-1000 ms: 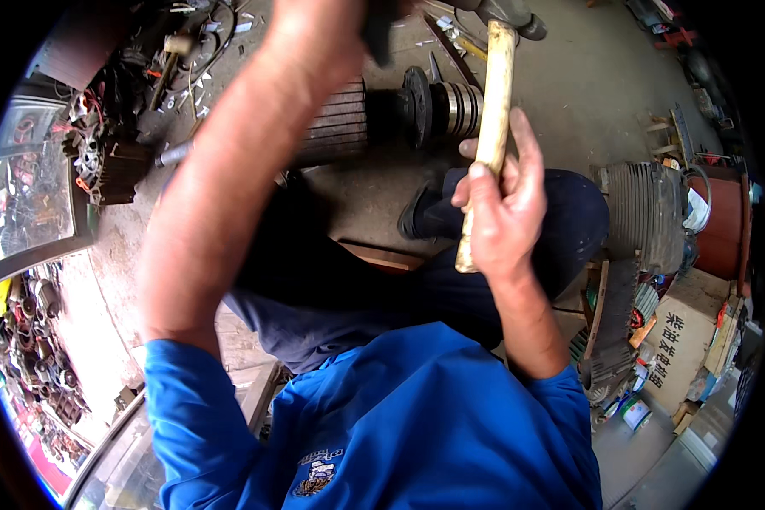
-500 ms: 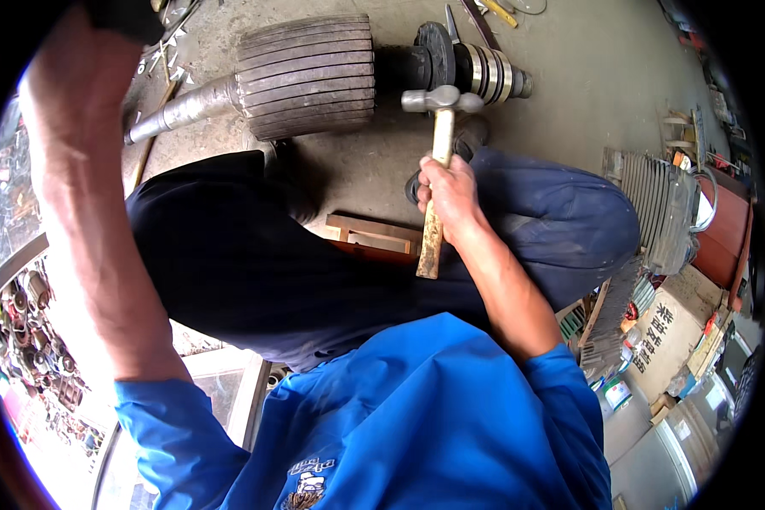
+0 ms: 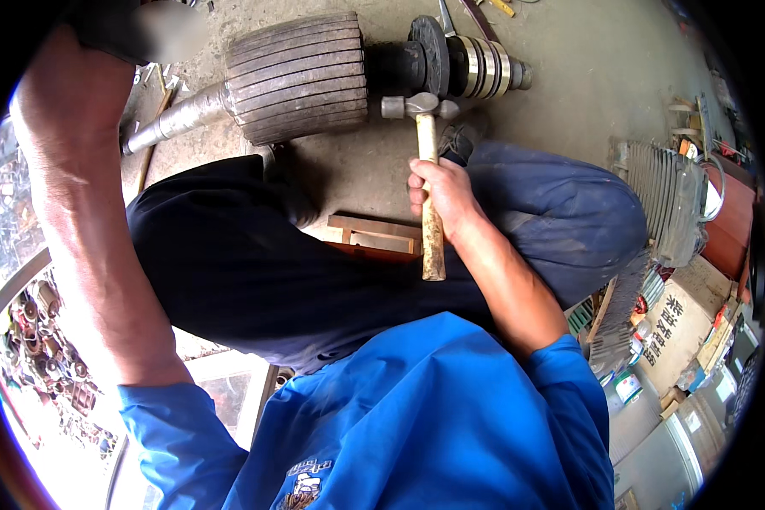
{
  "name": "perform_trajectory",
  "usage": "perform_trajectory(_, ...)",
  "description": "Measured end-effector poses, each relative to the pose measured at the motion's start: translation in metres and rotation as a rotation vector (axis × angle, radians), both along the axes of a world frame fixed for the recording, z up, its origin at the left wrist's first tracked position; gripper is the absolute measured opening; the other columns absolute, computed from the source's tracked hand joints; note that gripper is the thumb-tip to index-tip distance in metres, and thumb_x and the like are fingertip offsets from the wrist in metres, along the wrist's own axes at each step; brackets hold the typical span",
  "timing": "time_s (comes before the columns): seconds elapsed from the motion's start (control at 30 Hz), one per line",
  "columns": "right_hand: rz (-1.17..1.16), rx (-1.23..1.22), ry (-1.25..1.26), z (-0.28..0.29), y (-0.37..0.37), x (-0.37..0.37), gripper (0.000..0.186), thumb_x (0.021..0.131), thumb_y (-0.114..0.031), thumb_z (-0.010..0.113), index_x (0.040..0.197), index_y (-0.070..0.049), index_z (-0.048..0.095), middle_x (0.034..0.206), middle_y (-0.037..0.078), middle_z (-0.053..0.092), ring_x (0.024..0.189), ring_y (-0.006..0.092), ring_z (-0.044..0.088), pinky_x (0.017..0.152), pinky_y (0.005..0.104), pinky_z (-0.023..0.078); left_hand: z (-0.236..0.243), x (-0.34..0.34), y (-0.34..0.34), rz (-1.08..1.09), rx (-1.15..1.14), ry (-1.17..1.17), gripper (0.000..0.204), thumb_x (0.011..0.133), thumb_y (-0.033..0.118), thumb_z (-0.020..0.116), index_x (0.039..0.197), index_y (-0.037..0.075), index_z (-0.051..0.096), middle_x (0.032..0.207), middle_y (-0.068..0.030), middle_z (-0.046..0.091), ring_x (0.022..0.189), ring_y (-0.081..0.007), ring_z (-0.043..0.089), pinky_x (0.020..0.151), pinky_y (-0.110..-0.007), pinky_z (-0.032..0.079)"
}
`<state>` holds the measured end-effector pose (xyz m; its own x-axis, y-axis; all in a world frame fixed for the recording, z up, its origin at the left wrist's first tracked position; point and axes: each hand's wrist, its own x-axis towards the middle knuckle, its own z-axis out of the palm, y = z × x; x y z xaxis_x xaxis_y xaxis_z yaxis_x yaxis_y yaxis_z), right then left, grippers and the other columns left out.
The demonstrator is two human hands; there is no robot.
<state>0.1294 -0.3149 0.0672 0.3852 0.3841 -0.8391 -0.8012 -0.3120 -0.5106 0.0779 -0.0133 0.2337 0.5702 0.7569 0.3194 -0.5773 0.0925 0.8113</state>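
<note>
At upper centre, the right hand (image 3: 447,192) has its fingers around a grey-headed ball-peen hammer (image 3: 427,138), its pale handle grimy; the left hand (image 3: 78,81), upper left: can't tell.

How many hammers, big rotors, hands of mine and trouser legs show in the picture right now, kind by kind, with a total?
Hammer: 1
Rotor: 1
Left hand and right hand: 2
Left trouser leg and right trouser leg: 2
Total: 6
</note>
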Motion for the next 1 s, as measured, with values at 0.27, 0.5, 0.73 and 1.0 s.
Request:
perform_trajectory(0.27,0.082,0.096,-0.045,0.000,0.011,-0.004,0.012,0.099,-0.018,0.060,0.104,-0.009,0.054,0.076,-0.002,0.053,0.059,0.0100,0.051,0.053,0.0289,0.044,0.001,0.000,-0.004,-0.005,0.033,0.039,0.019,0.102,0.021,0.061,0.108,0.003,0.067,0.084,-0.0067,0.070,0.070,-0.0174,0.065,0.063,-0.026,0.055)
perform_trajectory(0.5,-0.151,0.033,-0.143,0.001,0.015,-0.006,0.011,0.098,-0.016,0.060,0.104,-0.010,0.054,0.075,-0.001,0.053,0.059,0.0105,0.052,0.052,0.0297,0.044,0.012,-0.059,0.093,-0.617,-0.192,0.019,0.036,0.108,0.011,0.047,0.136,-0.011,0.052,0.129,-0.0259,0.059,0.115,-0.0323,0.058,0.103,-0.045,0.049)
perform_trajectory(0.73,-0.098,0.076,-0.151,0.010,0.017,-0.007,0.013,0.098,-0.016,0.060,0.108,-0.010,0.053,0.075,-0.001,0.052,0.056,0.0105,0.050,0.051,0.0294,0.043,-0.002,-0.065,0.099,-0.537,-0.227,0.003,0.039,0.109,0.011,0.042,0.138,-0.015,0.045,0.126,-0.0272,0.058,0.114,-0.0343,0.056,0.106,-0.047,0.046)
perform_trajectory(1.0,-0.116,0.107,-0.142,0.018,0.023,-0.002,0.016,0.099,-0.015,0.060,0.111,-0.009,0.052,0.077,0.000,0.051,0.058,0.0108,0.051,0.050,0.0295,0.043,0.001,-0.077,0.099,-0.633,-0.295,-0.024,0.037,0.108,0.010,0.042,0.135,-0.015,0.046,0.126,-0.0276,0.056,0.114,-0.0342,0.053,0.107,-0.045,0.043)
